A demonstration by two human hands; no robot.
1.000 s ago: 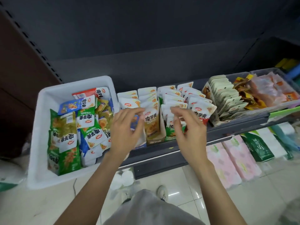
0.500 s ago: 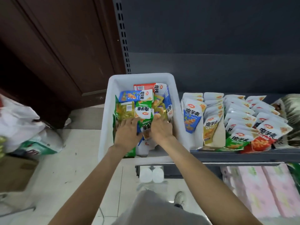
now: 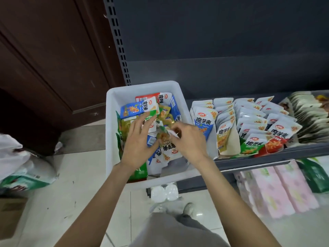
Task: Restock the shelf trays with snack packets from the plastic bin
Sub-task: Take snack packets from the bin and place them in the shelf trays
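Note:
The white plastic bin (image 3: pixel 110 139) stands at the left end of the shelf, full of loose snack packets in blue, green, red and yellow. My left hand (image 3: pixel 138 145) lies over the packets in the bin with its fingers spread and straight. To its right, my right hand (image 3: pixel 189 140) pinches the top of a yellow-brown snack packet (image 3: pixel 164 138) and lifts it slightly above the pile. Right of the bin, the shelf trays hold upright rows: blue packets (image 3: pixel 203 122), yellow packets (image 3: pixel 223 134), green packets (image 3: pixel 252 145) and red packets (image 3: pixel 277 138).
The shelf's grey front edge (image 3: pixel 267 155) runs rightward from the bin. Below it lie pink tissue packs (image 3: pixel 277 191) and a green pack (image 3: pixel 317 175). Two white caps (image 3: pixel 165 192) sit under the bin. Plastic bags (image 3: pixel 23 168) and a cardboard box (image 3: pixel 10 216) are on the floor, left.
Both hands left the shelf trays and went left into the bin, and the view swung with them. My right hand has since taken hold of a yellow-brown packet.

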